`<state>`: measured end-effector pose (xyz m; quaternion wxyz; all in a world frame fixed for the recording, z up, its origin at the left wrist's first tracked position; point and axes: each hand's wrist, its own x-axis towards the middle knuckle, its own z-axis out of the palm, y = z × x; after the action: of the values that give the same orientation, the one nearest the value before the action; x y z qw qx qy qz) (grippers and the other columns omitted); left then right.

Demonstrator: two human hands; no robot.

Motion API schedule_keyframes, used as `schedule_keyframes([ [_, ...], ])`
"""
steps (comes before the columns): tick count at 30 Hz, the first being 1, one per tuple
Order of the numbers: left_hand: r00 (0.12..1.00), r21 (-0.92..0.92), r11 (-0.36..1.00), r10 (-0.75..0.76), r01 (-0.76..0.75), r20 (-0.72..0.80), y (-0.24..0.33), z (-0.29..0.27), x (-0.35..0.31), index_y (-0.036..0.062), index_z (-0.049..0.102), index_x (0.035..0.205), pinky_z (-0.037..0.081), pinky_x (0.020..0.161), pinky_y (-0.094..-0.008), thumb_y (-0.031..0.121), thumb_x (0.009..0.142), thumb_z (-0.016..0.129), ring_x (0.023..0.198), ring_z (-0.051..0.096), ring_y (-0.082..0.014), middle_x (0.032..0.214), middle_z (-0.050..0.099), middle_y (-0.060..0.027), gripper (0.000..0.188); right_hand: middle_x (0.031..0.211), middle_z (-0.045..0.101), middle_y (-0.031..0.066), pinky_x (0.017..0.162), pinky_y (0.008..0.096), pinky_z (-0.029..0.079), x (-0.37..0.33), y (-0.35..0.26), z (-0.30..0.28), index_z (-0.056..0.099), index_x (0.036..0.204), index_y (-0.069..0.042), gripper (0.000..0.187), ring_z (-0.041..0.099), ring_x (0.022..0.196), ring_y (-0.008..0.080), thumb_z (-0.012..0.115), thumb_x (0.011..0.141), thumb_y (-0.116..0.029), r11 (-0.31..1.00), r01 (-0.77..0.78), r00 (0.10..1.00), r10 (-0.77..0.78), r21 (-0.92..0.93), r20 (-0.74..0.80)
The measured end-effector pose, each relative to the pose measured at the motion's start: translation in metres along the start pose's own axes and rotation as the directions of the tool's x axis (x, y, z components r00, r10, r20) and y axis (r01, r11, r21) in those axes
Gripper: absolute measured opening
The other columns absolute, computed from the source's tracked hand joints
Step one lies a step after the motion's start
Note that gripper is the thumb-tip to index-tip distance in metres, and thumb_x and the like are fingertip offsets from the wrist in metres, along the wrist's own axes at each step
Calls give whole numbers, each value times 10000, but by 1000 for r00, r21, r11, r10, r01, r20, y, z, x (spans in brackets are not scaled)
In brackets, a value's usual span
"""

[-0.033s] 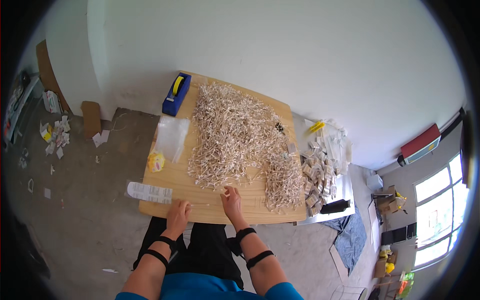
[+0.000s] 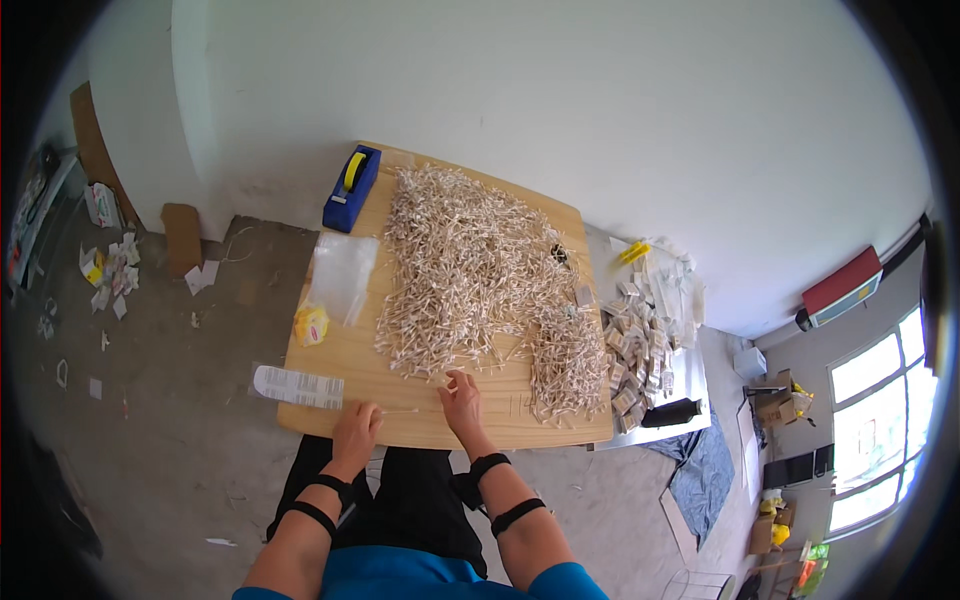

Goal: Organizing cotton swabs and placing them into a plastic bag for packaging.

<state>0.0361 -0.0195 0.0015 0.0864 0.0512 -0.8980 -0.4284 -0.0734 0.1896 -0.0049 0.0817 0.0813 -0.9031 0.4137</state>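
Observation:
A wide heap of cotton swabs [image 2: 455,265] covers much of the wooden table [image 2: 500,430]. A smaller pile of swabs [image 2: 566,368] lies at its front right. Near the front edge, my left hand [image 2: 356,432] is closed, and a cotton swab [image 2: 402,411] sticks out from its fingertips to the right. My right hand [image 2: 462,403] reaches the front fringe of the heap with bent fingers drawn together; whatever is between them is too small to make out. Beside my left hand lies a printed white strip of packaging [image 2: 300,386], overhanging the left edge.
A blue tape dispenser [image 2: 351,188] stands at the back left, with clear plastic bags [image 2: 343,275] and a yellow-and-white packet [image 2: 311,325] in front. On the right, a lower white table [image 2: 688,385] bears many small packs [image 2: 640,340] and a black object [image 2: 671,414]. A wall rises behind.

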Motion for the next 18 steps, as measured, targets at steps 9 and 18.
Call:
schedule_keyframes([
  [9, 998, -76, 996, -39, 43, 47, -10, 1, -1, 63, 577, 1073, 504, 760, -447, 51, 810, 687, 894, 610, -359, 973, 603, -122, 285, 851, 630, 140, 640, 375, 526, -27, 5, 6, 641, 886, -32, 117, 661, 714, 276, 720, 827, -95, 997, -38, 999, 40, -73, 31],
  [18, 918, -638, 661, -271, 396, 289, 26, -11, 14, -9, 582, 1171, 511, 675, -241, 128, 900, 708, 776, 614, -93, 956, 631, -36, 328, 943, 639, 128, 628, 354, 527, -50, -56, -20, 597, 954, -33, 126, 677, 735, 273, 688, 882, -83, 989, 133, 973, -142, 62, 181],
])
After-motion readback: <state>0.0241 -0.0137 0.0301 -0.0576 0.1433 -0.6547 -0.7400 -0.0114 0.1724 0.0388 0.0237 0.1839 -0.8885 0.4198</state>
